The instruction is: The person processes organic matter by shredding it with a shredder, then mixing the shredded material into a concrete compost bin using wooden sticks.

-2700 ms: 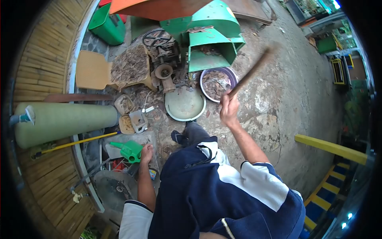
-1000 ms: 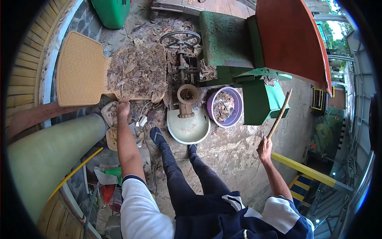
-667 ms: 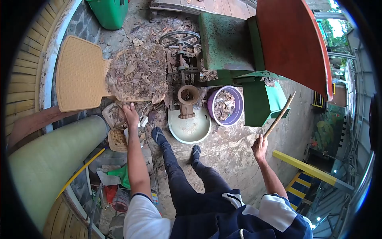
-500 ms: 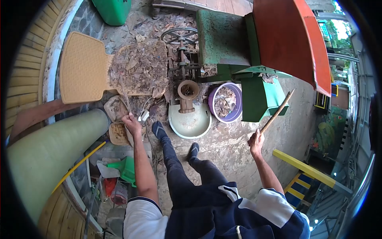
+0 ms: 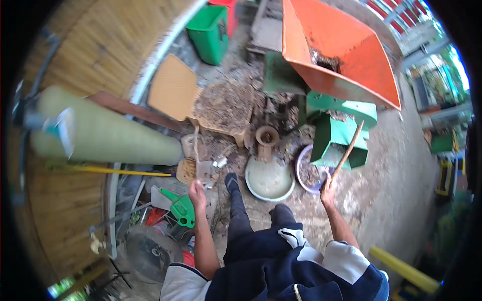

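My right hand (image 5: 327, 194) is closed around the lower end of a long wooden stick (image 5: 348, 153), which slants up in front of the green chute. On the left, my left hand (image 5: 198, 195) points forward with its fingers loosely extended. Its fingertips are just below a flat grey blade-like piece (image 5: 204, 171). A thin brown stick-like handle (image 5: 196, 143) runs up from that piece. Beside these are a shallow tan container (image 5: 186, 171) of brown material and another container (image 5: 188, 145) behind it.
A mill with a round funnel (image 5: 266, 135) stands over a pale basin (image 5: 271, 179). A purple tub (image 5: 306, 170) of leaves sits beside it. Behind rises a green machine with an orange hopper (image 5: 346, 40). Leaves cover a tan plastic chair (image 5: 173, 88). A yellow beam (image 5: 401, 268) lies right.
The view has tilted up and shifted left. My left hand has drawn back toward my body, away from the handle and grey piece. My right hand keeps hold of the stick.
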A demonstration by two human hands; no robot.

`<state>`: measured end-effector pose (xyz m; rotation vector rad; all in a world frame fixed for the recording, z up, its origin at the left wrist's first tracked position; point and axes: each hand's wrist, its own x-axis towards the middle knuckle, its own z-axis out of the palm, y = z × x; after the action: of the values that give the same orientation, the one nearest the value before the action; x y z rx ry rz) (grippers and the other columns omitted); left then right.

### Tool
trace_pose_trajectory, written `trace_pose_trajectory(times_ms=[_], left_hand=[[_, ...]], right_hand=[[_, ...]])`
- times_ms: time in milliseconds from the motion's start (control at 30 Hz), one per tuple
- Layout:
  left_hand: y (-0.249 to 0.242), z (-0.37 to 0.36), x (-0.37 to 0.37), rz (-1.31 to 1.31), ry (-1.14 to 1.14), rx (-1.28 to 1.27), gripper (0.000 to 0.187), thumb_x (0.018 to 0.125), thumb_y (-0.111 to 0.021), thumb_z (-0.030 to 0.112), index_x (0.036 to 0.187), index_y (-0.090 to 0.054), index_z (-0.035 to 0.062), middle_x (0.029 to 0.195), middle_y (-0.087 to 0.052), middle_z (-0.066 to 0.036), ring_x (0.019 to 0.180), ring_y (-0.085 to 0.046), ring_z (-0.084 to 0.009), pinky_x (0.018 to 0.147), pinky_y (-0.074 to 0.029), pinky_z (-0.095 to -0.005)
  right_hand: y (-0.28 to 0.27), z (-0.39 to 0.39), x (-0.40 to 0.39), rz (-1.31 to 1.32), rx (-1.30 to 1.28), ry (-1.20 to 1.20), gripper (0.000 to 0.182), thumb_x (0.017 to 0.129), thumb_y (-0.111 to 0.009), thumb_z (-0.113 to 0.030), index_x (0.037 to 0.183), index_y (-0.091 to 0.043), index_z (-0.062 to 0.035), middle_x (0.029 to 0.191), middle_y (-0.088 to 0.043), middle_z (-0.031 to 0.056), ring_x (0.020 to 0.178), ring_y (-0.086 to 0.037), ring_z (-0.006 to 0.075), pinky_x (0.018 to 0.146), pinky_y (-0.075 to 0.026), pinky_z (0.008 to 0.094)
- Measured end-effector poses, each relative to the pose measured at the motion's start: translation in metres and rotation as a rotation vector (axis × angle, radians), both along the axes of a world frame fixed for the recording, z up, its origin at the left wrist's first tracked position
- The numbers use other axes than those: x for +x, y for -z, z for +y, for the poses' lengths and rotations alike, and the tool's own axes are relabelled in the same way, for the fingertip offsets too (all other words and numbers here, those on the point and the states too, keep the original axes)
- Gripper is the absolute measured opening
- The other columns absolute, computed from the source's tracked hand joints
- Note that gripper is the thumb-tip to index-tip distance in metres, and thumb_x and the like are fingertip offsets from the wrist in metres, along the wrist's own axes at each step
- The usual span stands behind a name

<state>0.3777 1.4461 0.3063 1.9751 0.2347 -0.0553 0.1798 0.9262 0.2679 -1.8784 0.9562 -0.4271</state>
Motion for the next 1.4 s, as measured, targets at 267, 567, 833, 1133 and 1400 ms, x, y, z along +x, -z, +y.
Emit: trace_pose_trajectory(times_ms=[267,567,833,1133,1400], left_hand=[[0.122,0.08,-0.495,1.154,0.411,0.715,0.058,0.091,-0.061,0.028,0.14,-0.052,-0.0012,0.131,-0.06,-0.028,0.122,-0.061,-0.0355,0.087,-0.056,-0.0438],[0.024,-0.008,-0.7,1.159,-0.33,0.634,0.036,0.087,-0.068,0.026,0.112,-0.065,-0.0001,0.112,-0.068,-0.025,0.107,-0.068,-0.0376,0.086,-0.055,-0.0457],[0.038,-0.116,-0.814,0.92,-1.009,0.346,0.038,0.087,-0.066,0.027,0.111,-0.059,-0.0012,0.107,-0.07,-0.026,0.103,-0.068,-0.0424,0.086,-0.056,-0.0508],[0.168,-0.128,-0.836,0.774,-0.88,0.509,0.036,0.091,-0.056,0.026,0.12,-0.065,0.0063,0.106,-0.071,-0.019,0.103,-0.069,-0.0394,0.082,-0.057,-0.0484],[0.054,-0.108,-0.874,0.537,-1.278,0.159,0.03,0.094,-0.051,0.024,0.113,-0.063,0.0019,0.095,-0.068,-0.026,0.096,-0.068,-0.0439,0.083,-0.053,-0.0539]], right_hand=[[-0.008,-0.069,-0.034,-0.131,-0.282,-0.295,0.028,0.104,-0.052,-0.017,0.117,-0.059,0.0067,0.083,-0.06,0.0241,0.073,-0.056,0.0363,0.071,-0.046,0.0439],[-0.025,-0.095,-0.033,0.009,-0.245,-0.467,0.038,0.107,-0.047,-0.027,0.118,-0.054,0.0082,0.105,-0.062,0.0359,0.101,-0.058,0.0537,0.084,-0.045,0.0546],[0.066,-0.006,0.02,-0.12,-0.346,-0.532,0.056,0.106,-0.045,-0.046,0.113,-0.055,0.0087,0.099,-0.062,0.0373,0.095,-0.057,0.0559,0.081,-0.046,0.0573],[0.033,0.313,-0.061,-0.061,-0.341,-1.677,0.033,0.101,-0.059,-0.032,0.104,-0.057,0.0012,0.083,-0.066,0.0272,0.076,-0.064,0.0467,0.07,-0.049,0.0523],[0.004,0.506,-0.292,-0.175,-0.375,-2.071,0.03,0.096,-0.062,-0.028,0.096,-0.057,0.0019,0.087,-0.064,0.0287,0.088,-0.065,0.0473,0.077,-0.048,0.0557]])
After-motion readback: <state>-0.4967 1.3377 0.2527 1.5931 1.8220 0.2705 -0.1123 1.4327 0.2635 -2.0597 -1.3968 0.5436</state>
